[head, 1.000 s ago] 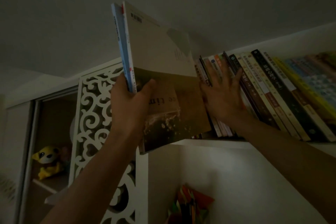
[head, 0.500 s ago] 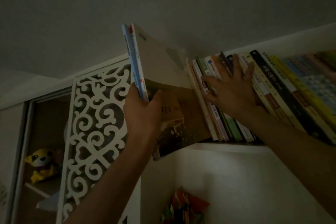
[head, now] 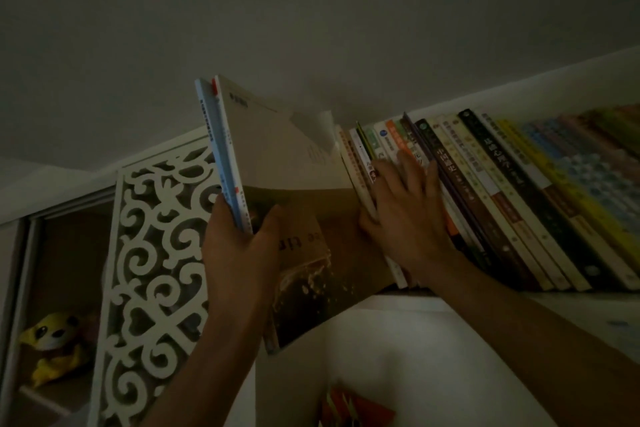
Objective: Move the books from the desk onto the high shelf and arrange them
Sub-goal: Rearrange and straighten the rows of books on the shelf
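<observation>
The left hand [head: 239, 253] pinches two books [head: 277, 163]; the right hand [head: 401, 215], fingers spread, should brace the leaning row [head: 485, 191] while they slide in.

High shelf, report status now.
Left hand grips two books, tilted at shelf's left end. Right hand flat against leaning row of books. Nothing blocking the gap.

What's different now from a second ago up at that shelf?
The left hand has carried its two held books right, up against the row of books. The right hand still presses flat on the row, now gone from leaning to more upright. The left hand's grip is unchanged.
</observation>
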